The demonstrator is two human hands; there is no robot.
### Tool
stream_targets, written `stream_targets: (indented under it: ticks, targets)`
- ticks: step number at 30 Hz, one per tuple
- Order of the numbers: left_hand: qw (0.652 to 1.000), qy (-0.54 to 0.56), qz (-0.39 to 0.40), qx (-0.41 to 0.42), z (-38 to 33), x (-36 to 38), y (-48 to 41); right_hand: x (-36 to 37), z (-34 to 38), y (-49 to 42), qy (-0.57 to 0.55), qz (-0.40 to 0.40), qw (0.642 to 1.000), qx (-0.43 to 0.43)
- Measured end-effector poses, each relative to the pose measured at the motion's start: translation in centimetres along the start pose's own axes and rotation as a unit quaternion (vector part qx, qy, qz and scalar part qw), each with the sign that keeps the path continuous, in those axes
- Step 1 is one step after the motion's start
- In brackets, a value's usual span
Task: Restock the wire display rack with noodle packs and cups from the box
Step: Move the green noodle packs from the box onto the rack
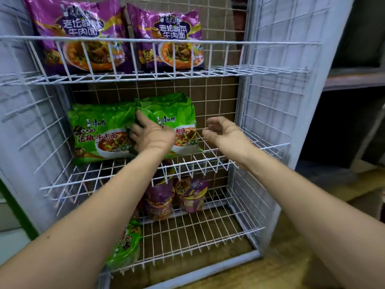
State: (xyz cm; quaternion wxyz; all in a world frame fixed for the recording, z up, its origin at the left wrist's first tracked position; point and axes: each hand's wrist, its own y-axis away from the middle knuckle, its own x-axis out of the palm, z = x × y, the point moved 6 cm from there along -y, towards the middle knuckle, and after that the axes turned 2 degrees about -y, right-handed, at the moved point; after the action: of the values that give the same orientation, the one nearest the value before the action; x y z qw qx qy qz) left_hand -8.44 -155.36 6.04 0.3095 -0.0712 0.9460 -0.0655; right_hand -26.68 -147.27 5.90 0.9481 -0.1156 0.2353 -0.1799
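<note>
The white wire display rack (268, 97) fills the view. Two purple noodle packs (166, 32) stand on its top shelf. Green noodle packs (100, 130) stand on the middle shelf. My left hand (152, 135) lies against the front of the right green pack (177, 113), fingers pointing up toward the gap between the two stacks; a grip cannot be made out. My right hand (224, 132) hovers beside that pack over bare shelf wire, fingers loosely curled and holding nothing. Purple noodle cups (191, 195) and a green cup (125, 243) sit on the bottom shelf.
The right part of the middle shelf (218, 155) holds nothing. A white mesh side panel (277, 113) closes the rack on the right. Dark shelving (354, 80) stands further right, above a wooden floor (291, 257). The box is out of view.
</note>
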Motion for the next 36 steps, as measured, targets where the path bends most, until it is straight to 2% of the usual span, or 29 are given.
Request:
stream_targets:
  ticks: [3, 6, 10, 16, 20, 29, 36]
  targets:
    - [0.999, -0.026, 0.01, 0.027, -2.1, 0.7, 3.3, -1.4, -0.1, 1.7, 0.013, 0.002, 1.0, -0.013]
    - [0.994, -0.018, 0.027, 0.109, -4.0, 2.4, 6.8, -3.2, 0.2, 3.7, 0.019, -0.011, 0.999, -0.03]
    - [0.975, 0.005, 0.009, 0.224, -7.1, 4.5, 11.6, -6.7, -0.5, 6.1, 0.015, -0.032, 0.998, -0.046]
    - [0.936, 0.026, 0.061, 0.346, -11.1, 9.9, 18.4, -13.6, -3.9, 9.4, -0.009, -0.084, 0.996, -0.035]
    - [0.917, 0.034, 0.135, 0.374, -13.4, 14.6, 22.3, -18.8, -7.9, 12.3, -0.031, -0.125, 0.992, -0.005]
    - [0.888, 0.034, 0.223, 0.401, -15.9, 24.2, 29.9, -28.4, -14.3, 18.8, 0.016, -0.076, 0.993, 0.091]
    - [0.876, 0.009, 0.279, 0.393, -16.6, 31.4, 35.2, -32.3, -21.2, 22.2, -0.009, -0.13, 0.981, 0.145]
